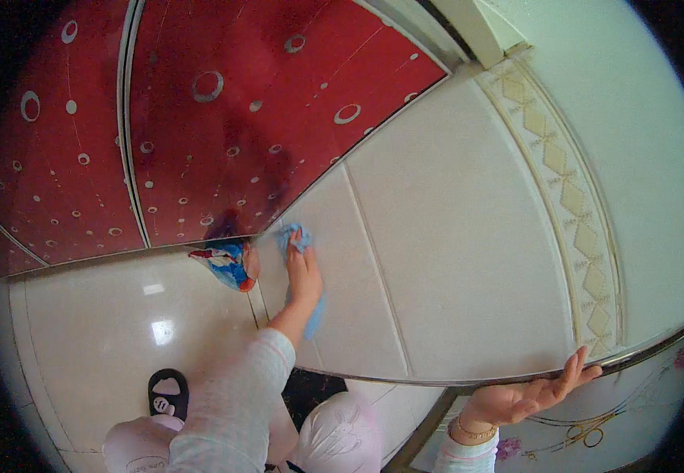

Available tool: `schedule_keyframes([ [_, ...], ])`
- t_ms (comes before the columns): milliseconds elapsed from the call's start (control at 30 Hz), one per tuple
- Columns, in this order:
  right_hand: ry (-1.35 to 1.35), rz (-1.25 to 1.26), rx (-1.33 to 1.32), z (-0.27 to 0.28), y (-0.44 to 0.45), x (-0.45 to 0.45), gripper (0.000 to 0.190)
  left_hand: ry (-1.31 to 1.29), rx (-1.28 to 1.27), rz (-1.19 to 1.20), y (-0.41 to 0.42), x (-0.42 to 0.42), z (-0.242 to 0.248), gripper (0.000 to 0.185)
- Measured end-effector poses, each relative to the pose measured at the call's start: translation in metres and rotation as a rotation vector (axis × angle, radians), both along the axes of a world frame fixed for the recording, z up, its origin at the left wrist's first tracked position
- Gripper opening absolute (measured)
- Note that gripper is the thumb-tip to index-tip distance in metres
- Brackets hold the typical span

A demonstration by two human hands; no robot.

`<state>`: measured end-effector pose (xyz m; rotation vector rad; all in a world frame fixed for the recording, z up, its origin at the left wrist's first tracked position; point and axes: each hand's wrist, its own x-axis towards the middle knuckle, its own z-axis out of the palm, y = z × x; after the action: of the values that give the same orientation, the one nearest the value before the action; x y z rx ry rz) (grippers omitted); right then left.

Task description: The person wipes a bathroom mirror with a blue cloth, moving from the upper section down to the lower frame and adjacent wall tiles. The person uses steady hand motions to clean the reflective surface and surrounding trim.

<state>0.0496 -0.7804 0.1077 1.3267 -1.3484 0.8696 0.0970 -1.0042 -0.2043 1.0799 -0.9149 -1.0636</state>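
Observation:
My left hand (303, 278) presses a light blue cloth (313, 322) against the low part of a white tiled wall (454, 236), close to the corner by a red cabinet. Part of the cloth shows under the fingertips and another part hangs out below the wrist. My right hand (525, 402), with a gold-coloured bracelet at its wrist, holds nothing. Its fingers are spread and lie against the metal trim (401, 380) along the wall's edge. Just left of my left hand, a crumpled blue and red printed plastic bag (230, 266) lies at the cabinet's foot.
Glossy red cabinet doors (259, 118) with silver ring patterns rise from the pale tiled floor (99, 319). A patterned border (572, 201) runs along the wall tiles. A flower-patterned panel (602, 425) stands beyond the trim. My bent knees (342, 437) and a black slipper (169, 390) are below.

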Motion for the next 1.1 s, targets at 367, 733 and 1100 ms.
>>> schedule_keyframes([
  [367,-0.009,0.048,0.02,-0.001,-0.003,0.002,0.072,-0.199,-0.878,-0.123,-0.041,0.024,0.276,0.056],
  [733,-0.064,0.076,0.005,-0.003,-0.007,0.008,0.074,-0.103,-0.456,0.022,-0.048,0.014,0.155,0.047],
  [1100,-0.043,0.016,0.009,-0.002,-0.006,0.006,0.079,-0.101,-0.616,-0.042,-0.058,0.027,0.23,0.048],
])
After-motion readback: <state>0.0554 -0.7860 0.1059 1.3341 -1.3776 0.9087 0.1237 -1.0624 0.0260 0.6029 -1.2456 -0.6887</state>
